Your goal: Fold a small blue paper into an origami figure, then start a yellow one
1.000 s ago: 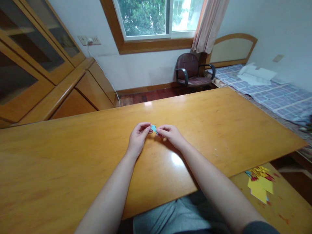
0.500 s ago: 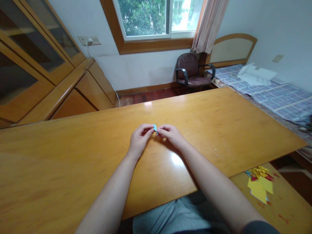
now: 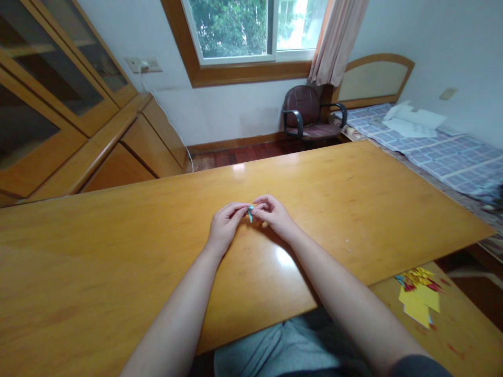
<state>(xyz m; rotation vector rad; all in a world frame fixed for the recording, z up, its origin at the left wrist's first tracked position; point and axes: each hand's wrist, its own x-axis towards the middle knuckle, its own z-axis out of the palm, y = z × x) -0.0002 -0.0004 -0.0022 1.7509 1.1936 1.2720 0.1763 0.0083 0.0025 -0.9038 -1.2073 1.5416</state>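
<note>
A small folded piece of light blue paper [image 3: 250,215] is held between both hands, just above the wooden table [image 3: 157,241]. My left hand [image 3: 227,224] pinches it from the left between thumb and fingers. From the right, the thumb and a finger of my right hand [image 3: 273,215] close on its other side. One narrow pointed end hangs down between the fingertips. Much of the paper is covered by the fingers, so its full shape cannot be made out.
At lower right, a lower surface [image 3: 467,324] carries yellow paper sheets [image 3: 420,303] and a pile of yellow, red and blue folded pieces [image 3: 418,278]. Beyond the table stand a brown armchair [image 3: 304,112], a bed [image 3: 440,141] and a glass-fronted cabinet [image 3: 118,152].
The blue paper has turned, and its pointed end now hangs downward. My right index finger has lifted slightly, while the left hand stays almost in place.
</note>
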